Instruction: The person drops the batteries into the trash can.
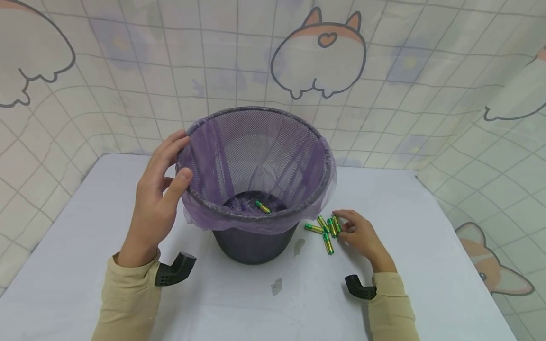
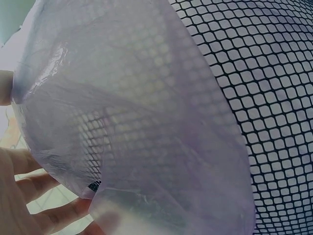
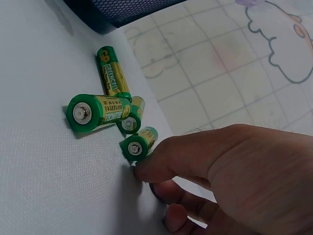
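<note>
A white surface [image 1: 426, 246] carries a dark mesh bin [image 1: 255, 246] lined with a thin purple bag [image 1: 256, 147]. One green and gold battery [image 1: 262, 207] lies at the bottom of the bin. The left hand [image 1: 159, 199] holds the bin's near left rim, thumb over the edge and fingers curled round the outside. Four more batteries [image 1: 326, 228] lie in a little heap on the surface, just right of the bin's foot. The right hand [image 1: 360, 234] is right beside them, much closer than the left. Its fingers [image 3: 161, 164] are bent and touch the nearest battery [image 3: 137, 145], whose round end points toward the wrist. It has not lifted any.
</note>
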Demonstrator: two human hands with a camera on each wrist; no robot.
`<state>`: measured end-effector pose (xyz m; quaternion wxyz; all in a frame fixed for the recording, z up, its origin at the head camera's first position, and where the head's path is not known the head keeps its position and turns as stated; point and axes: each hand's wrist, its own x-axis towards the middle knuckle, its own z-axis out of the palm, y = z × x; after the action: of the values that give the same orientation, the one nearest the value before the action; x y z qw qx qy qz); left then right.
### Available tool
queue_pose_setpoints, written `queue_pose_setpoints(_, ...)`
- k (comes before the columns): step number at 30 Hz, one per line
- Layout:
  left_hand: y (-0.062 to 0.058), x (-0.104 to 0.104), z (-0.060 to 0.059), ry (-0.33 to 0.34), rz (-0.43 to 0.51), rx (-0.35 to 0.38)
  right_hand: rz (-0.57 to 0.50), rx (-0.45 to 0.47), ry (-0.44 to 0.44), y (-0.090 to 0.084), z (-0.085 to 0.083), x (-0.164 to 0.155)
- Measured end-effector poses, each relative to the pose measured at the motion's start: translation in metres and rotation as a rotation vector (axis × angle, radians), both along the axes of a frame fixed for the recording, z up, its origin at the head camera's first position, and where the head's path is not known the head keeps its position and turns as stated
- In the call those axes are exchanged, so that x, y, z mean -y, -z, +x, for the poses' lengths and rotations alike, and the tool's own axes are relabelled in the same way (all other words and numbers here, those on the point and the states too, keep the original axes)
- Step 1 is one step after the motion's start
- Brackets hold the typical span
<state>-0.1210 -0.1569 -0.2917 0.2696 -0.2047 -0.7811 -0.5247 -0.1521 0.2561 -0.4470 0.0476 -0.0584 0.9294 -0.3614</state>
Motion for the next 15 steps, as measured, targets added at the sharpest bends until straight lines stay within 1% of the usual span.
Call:
queue_pose_setpoints(8,0.0004,-0.0004,-0.0007,0.003,0.004,-0.002,0.023,-0.016,0.034,-0.0007,0.0003,-0.0017)
queue_pose_setpoints(15,-0.0008,-0.0014,-0.0001,-0.005,-0.001,0.014,0.032,-0.057,0.042,-0.0079,0.0021,-0.0031)
